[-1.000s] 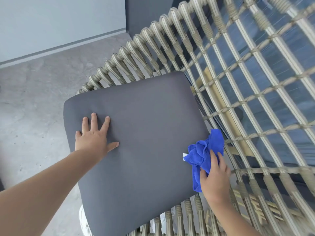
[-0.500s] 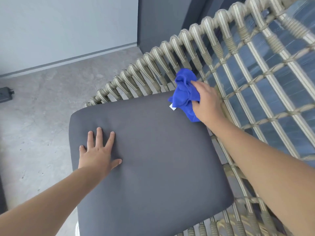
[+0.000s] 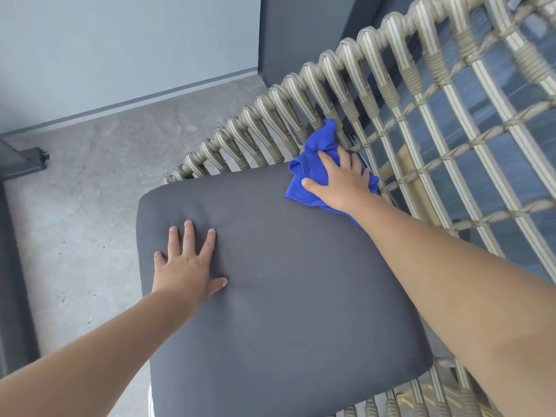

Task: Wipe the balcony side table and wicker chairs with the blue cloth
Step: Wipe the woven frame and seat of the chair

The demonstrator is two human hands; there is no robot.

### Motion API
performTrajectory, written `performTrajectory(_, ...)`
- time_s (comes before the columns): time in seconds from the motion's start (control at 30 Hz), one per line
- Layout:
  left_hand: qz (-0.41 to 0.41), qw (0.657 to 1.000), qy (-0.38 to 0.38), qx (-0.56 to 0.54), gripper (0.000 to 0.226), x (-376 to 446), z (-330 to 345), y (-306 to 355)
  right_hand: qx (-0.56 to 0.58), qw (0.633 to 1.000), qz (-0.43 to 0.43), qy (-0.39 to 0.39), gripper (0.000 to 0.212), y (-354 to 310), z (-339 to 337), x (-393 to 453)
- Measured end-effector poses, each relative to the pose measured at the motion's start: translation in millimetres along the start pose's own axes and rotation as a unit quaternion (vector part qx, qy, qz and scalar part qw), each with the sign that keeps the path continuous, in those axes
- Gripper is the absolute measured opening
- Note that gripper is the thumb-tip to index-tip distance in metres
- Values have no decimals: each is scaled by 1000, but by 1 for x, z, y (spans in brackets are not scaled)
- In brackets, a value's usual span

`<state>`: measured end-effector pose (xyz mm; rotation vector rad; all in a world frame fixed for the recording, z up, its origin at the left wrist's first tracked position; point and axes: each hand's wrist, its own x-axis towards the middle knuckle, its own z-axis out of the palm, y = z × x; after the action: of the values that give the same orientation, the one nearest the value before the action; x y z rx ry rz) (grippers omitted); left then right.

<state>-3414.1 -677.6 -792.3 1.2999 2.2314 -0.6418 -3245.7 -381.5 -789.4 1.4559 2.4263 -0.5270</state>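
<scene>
— What grip do we see? Our right hand (image 3: 340,182) presses the blue cloth (image 3: 313,145) with fingers spread, at the grey cushion's (image 3: 285,296) far corner against the wicker chair (image 3: 391,94).

— And our left hand (image 3: 186,266)? Flat on the cushion, fingers splayed, holding nothing.

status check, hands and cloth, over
Left hand flat on grey seat cushion. Right hand presses blue cloth at cushion's far corner by wicker chair back. Nothing blocking.
</scene>
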Motion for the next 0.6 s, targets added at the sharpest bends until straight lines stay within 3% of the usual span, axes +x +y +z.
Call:
performTrajectory(0.27, -2, 1000, 1, -5, 102, -1, 2, -2, -9, 994, -105, 37, 70, 24, 15, -38)
performTrajectory(0.6, -6, 1000, 0, -19, 103, -3, 1, -2, -20, 986, -162, 32, 77, 51, 47, -108)
